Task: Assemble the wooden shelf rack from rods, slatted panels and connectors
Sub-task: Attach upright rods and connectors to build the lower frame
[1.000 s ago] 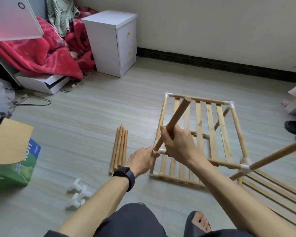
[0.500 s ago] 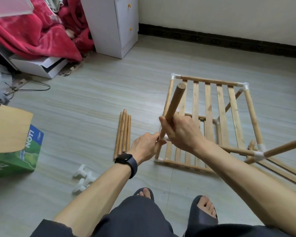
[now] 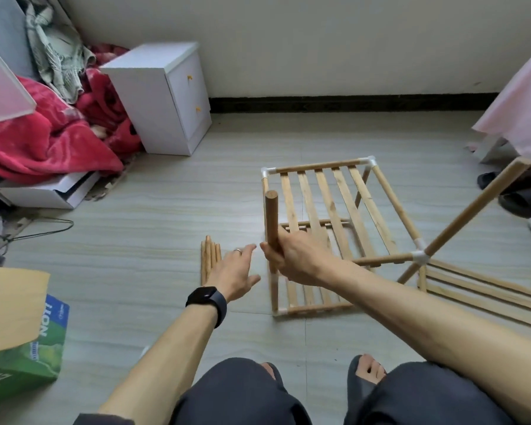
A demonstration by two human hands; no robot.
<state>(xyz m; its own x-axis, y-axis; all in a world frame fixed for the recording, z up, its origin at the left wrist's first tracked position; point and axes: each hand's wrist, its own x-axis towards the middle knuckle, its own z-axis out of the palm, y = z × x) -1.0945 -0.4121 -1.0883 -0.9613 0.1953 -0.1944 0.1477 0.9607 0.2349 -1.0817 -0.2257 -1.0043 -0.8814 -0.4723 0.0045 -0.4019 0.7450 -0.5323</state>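
I hold a rod [image 3: 272, 219] up on the rack [image 3: 334, 191].
My right hand [image 3: 295, 259] is wrapped tight round the rod, which stands straight up at the rack's near left corner. My left hand [image 3: 233, 273] is flat, fingers straight, holding nothing, above the spare rods [image 3: 210, 253] on the floor.

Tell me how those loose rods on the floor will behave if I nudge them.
The loose rods look round and lie unsecured on smooth floor, so they would probably roll apart. They appear straight, solid wood, so likely stiff. Being slim, each is probably light.
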